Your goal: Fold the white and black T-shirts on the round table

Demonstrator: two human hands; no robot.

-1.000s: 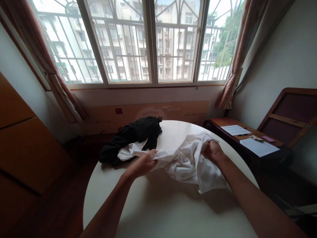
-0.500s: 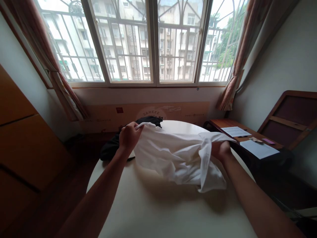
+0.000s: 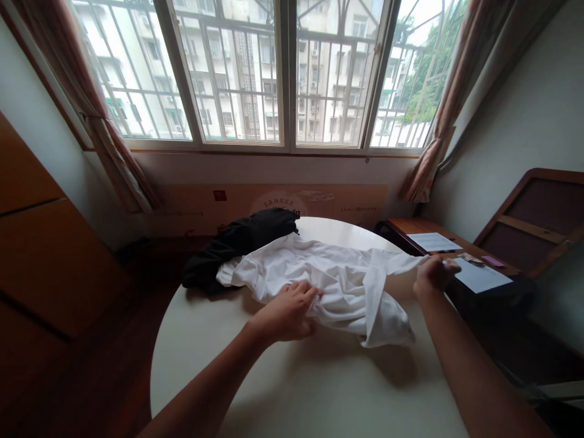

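Observation:
A crumpled white cloth garment (image 3: 337, 267) lies across the round white table (image 3: 191, 359), its left end touching a dark bundle of cloth (image 3: 246, 237). My left hand (image 3: 292, 310) is at the garment's near edge, around its middle, with fingers bent over the fabric; its fingertips press or pinch the cloth. At the right, my right hand (image 3: 433, 277) is closed on the far right end of the garment, which is stretched toward it and lifted near the table's right edge. A loose fold hangs down near the garment's right part.
Beyond the table's right side, a low wooden table (image 3: 396, 228) carries paper sheets (image 3: 483, 275) and a small pink item (image 3: 493, 261). A folded wooden frame (image 3: 524, 210) leans against the right wall. Windows with curtains (image 3: 118, 158) stand ahead.
My left hand has let go of the garment's upper left corner and moved right and nearer, onto its front edge. The left end now lies down. My right hand has moved slightly right with its end.

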